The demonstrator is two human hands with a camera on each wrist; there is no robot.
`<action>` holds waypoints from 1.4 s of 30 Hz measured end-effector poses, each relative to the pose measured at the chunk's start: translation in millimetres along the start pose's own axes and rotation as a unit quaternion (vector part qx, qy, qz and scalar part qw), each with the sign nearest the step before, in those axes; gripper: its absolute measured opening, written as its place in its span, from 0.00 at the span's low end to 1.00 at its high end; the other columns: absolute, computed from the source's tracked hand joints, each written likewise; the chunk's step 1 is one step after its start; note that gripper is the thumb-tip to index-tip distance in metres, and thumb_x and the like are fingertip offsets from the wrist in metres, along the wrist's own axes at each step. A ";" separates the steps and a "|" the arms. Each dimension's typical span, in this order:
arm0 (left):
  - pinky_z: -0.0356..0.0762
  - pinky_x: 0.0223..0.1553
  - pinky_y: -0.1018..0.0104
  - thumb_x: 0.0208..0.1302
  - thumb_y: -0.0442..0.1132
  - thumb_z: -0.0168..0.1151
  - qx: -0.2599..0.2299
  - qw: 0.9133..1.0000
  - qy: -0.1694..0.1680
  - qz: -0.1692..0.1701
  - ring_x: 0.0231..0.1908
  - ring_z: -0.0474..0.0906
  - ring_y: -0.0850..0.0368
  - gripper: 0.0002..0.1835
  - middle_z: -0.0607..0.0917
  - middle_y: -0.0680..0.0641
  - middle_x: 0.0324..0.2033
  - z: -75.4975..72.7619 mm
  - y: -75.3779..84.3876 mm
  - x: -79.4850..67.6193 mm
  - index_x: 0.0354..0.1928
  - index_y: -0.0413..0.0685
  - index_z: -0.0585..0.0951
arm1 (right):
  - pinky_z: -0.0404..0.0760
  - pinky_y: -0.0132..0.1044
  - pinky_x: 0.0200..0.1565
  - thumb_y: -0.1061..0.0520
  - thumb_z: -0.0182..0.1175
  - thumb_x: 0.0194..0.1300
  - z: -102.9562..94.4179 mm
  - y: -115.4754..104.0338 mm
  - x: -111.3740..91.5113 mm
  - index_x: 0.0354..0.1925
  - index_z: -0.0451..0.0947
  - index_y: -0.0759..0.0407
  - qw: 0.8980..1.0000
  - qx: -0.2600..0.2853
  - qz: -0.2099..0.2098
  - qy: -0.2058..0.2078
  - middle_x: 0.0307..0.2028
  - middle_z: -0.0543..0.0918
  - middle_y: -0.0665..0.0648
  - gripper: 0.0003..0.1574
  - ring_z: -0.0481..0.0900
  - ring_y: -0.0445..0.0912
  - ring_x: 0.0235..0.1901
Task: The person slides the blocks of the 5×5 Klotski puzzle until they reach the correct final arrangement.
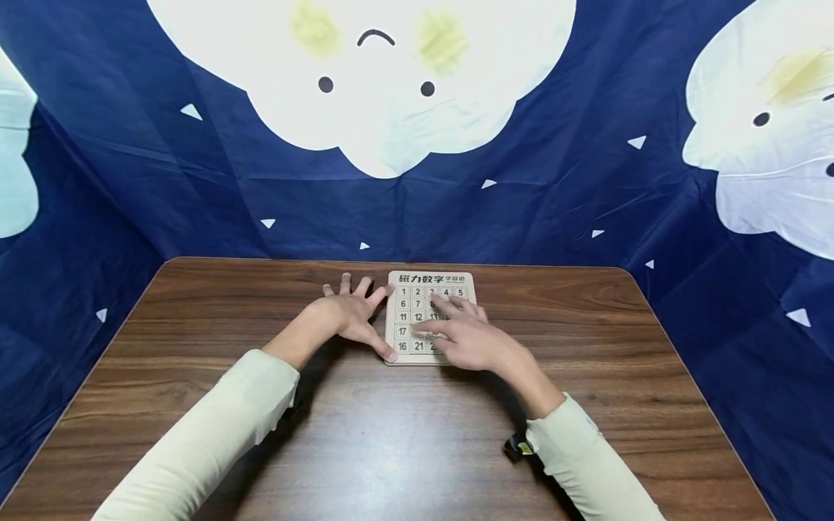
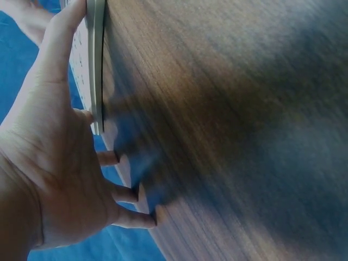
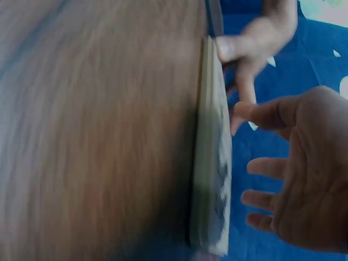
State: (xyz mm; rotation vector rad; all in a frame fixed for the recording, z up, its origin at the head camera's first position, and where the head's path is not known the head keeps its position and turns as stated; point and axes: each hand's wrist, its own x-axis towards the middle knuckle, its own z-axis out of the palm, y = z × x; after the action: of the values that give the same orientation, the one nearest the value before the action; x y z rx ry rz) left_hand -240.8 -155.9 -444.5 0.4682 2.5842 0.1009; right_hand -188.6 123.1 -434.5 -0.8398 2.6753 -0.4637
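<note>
A pale number sliding puzzle point(image 1: 426, 278) lies on the table, with rows of square numbered tiles and dark lettering along its top strip. My left hand point(image 1: 345, 316) is spread at its left side: the thumb rests on the lower left corner and the index fingertip is at the upper left edge. In the left wrist view, the other fingertips point(image 2: 148, 219) touch the tabletop. Over the tiles is my right hand point(image 1: 474, 341), fingers extended, its outstretched index finger close over the row beginning with 17. It hides several tiles on the right.
The brown wood-grain table point(image 1: 378, 441) has rounded far corners. Behind it and at both sides hangs a dark blue cloth point(image 1: 215, 195) with white clouds and small triangles. A small black device point(image 1: 517, 447) shows under the right sleeve point(image 1: 573, 441).
</note>
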 end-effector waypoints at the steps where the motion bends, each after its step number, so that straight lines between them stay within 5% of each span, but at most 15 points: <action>1: 0.40 0.79 0.07 0.42 0.90 0.75 0.001 1.000 -0.001 -0.001 0.86 0.29 0.12 0.84 0.44 0.32 0.91 0.1 -0.1 -0.1 0.94 0.68 0.40 | 0.45 0.79 0.86 0.46 0.49 0.86 2.1 -3.0 3.9 0.79 0.80 0.34 1.000 0.003 -0.007 -0.008 0.92 0.51 0.63 0.30 0.45 0.73 0.91; 10: 0.38 0.79 0.07 0.42 0.90 0.75 -0.004 1.000 0.001 -0.002 0.86 0.29 0.12 0.84 0.43 0.32 0.92 1.7 1.3 -0.2 0.94 0.67 0.41 | 0.45 0.76 0.87 0.42 0.52 0.85 2.8 -4.3 -3.5 0.72 0.86 0.34 0.999 -0.035 0.007 0.009 0.91 0.55 0.63 0.27 0.45 0.73 0.91; 15: 0.40 0.79 0.07 0.42 0.90 0.75 0.002 1.000 -0.002 -0.002 0.86 0.31 0.11 0.84 0.44 0.32 0.92 2.5 3.0 -0.1 0.94 0.66 0.41 | 0.41 0.79 0.86 0.41 0.52 0.86 10.3 -13.6 -7.5 0.75 0.83 0.32 1.000 -0.008 -0.021 -0.017 0.92 0.51 0.61 0.28 0.43 0.72 0.91; 24: 0.41 0.79 0.07 0.41 0.90 0.75 0.002 1.000 -0.002 -0.003 0.86 0.31 0.12 0.84 0.44 0.32 0.92 2.1 2.1 1.8 0.94 0.67 0.41 | 0.44 0.77 0.87 0.41 0.49 0.88 10.6 -15.9 5.8 0.80 0.77 0.30 0.999 -0.037 0.006 -0.007 0.92 0.51 0.63 0.30 0.43 0.73 0.91; 31: 0.40 0.79 0.07 0.42 0.90 0.76 -0.001 1.000 -0.001 -0.001 0.86 0.29 0.12 0.84 0.44 0.32 0.92 1.2 3.9 2.2 0.94 0.68 0.41 | 0.46 0.79 0.86 0.47 0.55 0.85 4.2 -9.5 -13.6 0.70 0.88 0.35 1.000 -0.025 -0.009 -0.006 0.91 0.56 0.63 0.24 0.47 0.73 0.90; 37: 0.38 0.79 0.08 0.41 0.90 0.76 -0.004 1.000 -0.003 -0.004 0.87 0.28 0.13 0.84 0.43 0.32 0.92 1.7 2.3 2.0 0.94 0.67 0.41 | 0.46 0.80 0.85 0.48 0.55 0.86 10.4 -15.6 -13.5 0.78 0.81 0.35 0.999 -0.015 -0.034 -0.024 0.91 0.54 0.64 0.29 0.48 0.75 0.90; 42: 0.38 0.80 0.08 0.41 0.90 0.75 -0.004 1.000 0.000 -0.006 0.87 0.27 0.14 0.84 0.42 0.33 0.92 1.9 0.9 1.9 0.94 0.70 0.40 | 0.46 0.79 0.85 0.46 0.57 0.85 4.5 -7.0 -24.3 0.74 0.85 0.39 1.000 -0.014 -0.022 0.005 0.91 0.56 0.65 0.26 0.49 0.74 0.90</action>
State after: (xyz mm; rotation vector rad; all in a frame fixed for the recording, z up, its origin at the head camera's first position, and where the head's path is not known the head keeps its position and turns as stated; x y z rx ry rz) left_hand -241.1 -154.4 -447.0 0.4501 2.5861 0.1081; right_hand -164.4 131.1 -431.3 -0.9069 2.6833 -0.4438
